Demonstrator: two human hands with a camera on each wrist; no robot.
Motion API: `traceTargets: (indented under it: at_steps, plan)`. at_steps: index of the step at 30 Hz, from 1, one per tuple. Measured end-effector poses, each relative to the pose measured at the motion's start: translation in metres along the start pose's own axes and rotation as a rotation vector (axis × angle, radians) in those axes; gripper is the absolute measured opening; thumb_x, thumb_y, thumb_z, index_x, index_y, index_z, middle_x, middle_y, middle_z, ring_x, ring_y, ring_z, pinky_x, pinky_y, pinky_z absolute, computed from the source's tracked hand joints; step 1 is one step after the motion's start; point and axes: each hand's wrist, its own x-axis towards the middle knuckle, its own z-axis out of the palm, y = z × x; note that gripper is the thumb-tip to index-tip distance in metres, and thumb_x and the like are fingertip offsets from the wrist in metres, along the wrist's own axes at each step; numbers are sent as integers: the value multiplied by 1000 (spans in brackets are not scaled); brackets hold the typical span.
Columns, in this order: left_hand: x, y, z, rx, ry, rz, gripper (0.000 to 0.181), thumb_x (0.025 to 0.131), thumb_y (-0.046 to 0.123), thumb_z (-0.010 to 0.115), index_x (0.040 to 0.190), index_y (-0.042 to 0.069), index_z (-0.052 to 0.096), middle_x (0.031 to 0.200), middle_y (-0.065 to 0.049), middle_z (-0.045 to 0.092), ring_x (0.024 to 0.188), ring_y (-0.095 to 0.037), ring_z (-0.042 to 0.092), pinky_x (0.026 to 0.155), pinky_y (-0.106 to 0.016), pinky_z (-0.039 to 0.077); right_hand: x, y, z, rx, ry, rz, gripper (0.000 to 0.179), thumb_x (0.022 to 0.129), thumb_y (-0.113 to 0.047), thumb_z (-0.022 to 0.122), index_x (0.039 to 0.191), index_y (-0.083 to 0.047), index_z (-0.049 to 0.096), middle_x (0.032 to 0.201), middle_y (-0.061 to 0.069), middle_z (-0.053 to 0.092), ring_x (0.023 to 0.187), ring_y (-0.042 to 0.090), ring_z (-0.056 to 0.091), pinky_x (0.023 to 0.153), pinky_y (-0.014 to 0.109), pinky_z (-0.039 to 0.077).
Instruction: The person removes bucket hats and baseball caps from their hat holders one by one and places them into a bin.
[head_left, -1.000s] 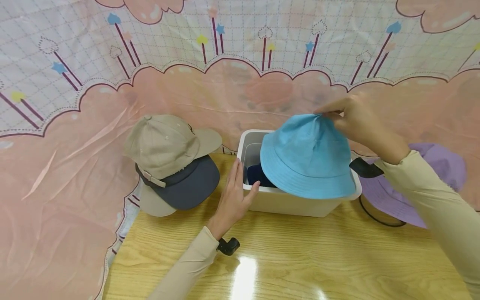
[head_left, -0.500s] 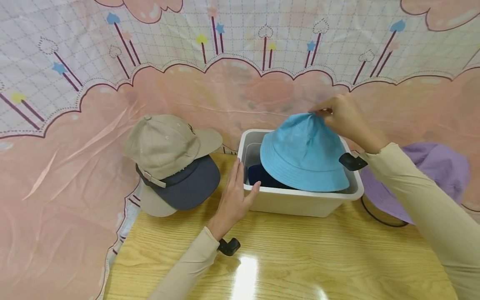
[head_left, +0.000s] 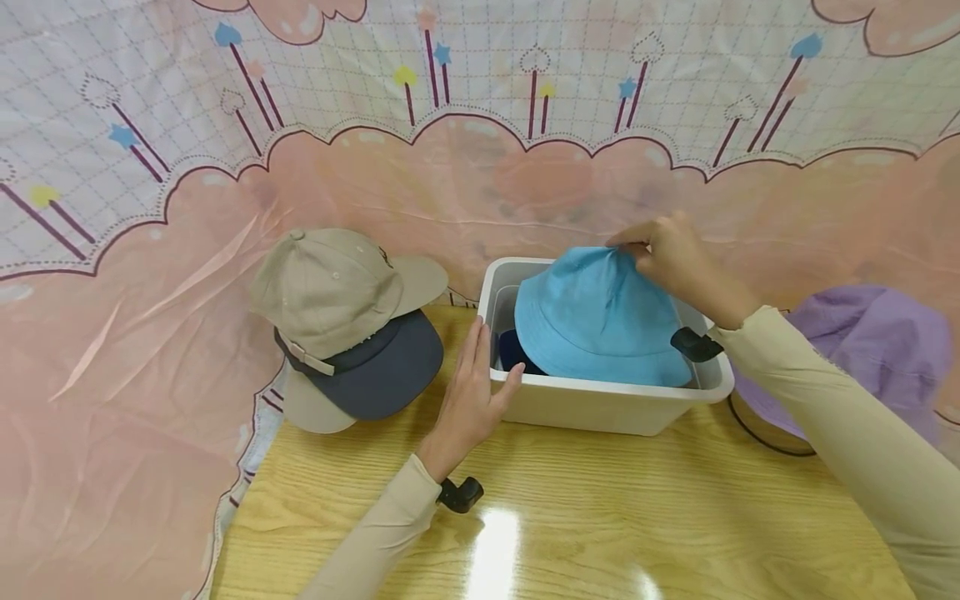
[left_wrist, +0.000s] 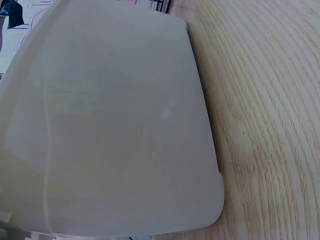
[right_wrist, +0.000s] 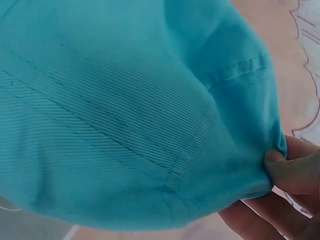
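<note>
My right hand (head_left: 678,262) pinches the crown of a light blue bucket hat (head_left: 600,321); the right wrist view shows thumb and fingers gathering the hat's cloth (right_wrist: 125,110). The hat's brim sits within the rim of a white plastic bin (head_left: 600,408). At the bin's left end, my left hand (head_left: 472,392) rests with straight fingers against the rim, thumb spread over the front edge. Beneath the blue hat, part of a dark navy item (head_left: 513,352) shows inside the bin. Only the bin's outer wall (left_wrist: 115,120) and tabletop appear in the left wrist view.
To the left lies a stack of caps, a beige cap (head_left: 337,287) on top and a dark navy brim (head_left: 382,367) under it. A purple bucket hat (head_left: 870,350) with a black cord is on the right, partly behind my sleeve. A patterned cloth (head_left: 450,183) hangs behind the wooden table (head_left: 585,517).
My right hand has moved left and lowered the blue bucket hat, so its brim has gone from overhanging the bin's front rim to inside it. The left hand has stayed put.
</note>
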Motion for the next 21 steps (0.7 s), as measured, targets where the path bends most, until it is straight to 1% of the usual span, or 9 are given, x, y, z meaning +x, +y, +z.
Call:
traceTargets:
  at_steps: [2,5,8,10,11,15,19,21]
  plan:
    - [0,0,0,-1,0,-1,75,97,44,45,147,-6,20,155,-18,13,141,-25,17,104,-46,33,-3,-2,2,-2,-8,-22,23,81,15,58,87,2,76,87,18,71,76,29,66,58,38,48]
    - [0,1,0,-6,-4,-7,75,97,44,45,148,-5,19,155,-17,12,141,-24,16,105,-46,32,-7,-3,4,16,-34,-44,23,80,15,59,88,2,76,88,17,71,81,31,67,65,41,53]
    - [0,1,-1,-8,-7,-10,75,97,44,45,148,-5,19,155,-18,13,141,-24,16,105,-46,32,-12,-4,7,32,-76,-70,23,80,16,60,89,2,76,90,17,71,86,32,67,69,43,54]
    - [0,1,-1,-9,-8,-7,75,97,44,45,147,-7,20,155,-18,13,141,-25,16,105,-46,32,-17,-5,10,41,-111,-96,23,79,16,61,90,2,76,90,17,71,85,31,67,66,42,54]
    - [0,1,0,-8,-8,-7,75,97,44,45,147,-7,21,155,-18,12,141,-25,16,104,-46,32,-19,-6,11,42,-132,-105,23,80,16,61,90,1,76,90,16,71,84,30,67,63,40,53]
    - [-1,2,-1,-4,-8,-5,76,97,45,45,145,-9,22,155,-18,12,141,-26,17,103,-47,34,-29,-8,18,77,-235,-134,22,80,16,61,89,2,75,87,15,71,80,28,67,62,38,53]
    - [-1,2,-1,2,-13,-13,78,97,48,44,146,-9,22,155,-18,12,141,-26,17,103,-47,34,-37,-10,25,104,-363,-141,18,81,11,65,94,2,74,91,14,71,80,27,67,66,39,54]
    - [-1,2,-1,2,-15,-17,78,96,49,43,146,-9,22,155,-18,12,141,-27,17,103,-47,33,-41,-10,29,98,-408,-147,17,83,7,66,98,1,73,95,13,71,82,25,67,67,38,54]
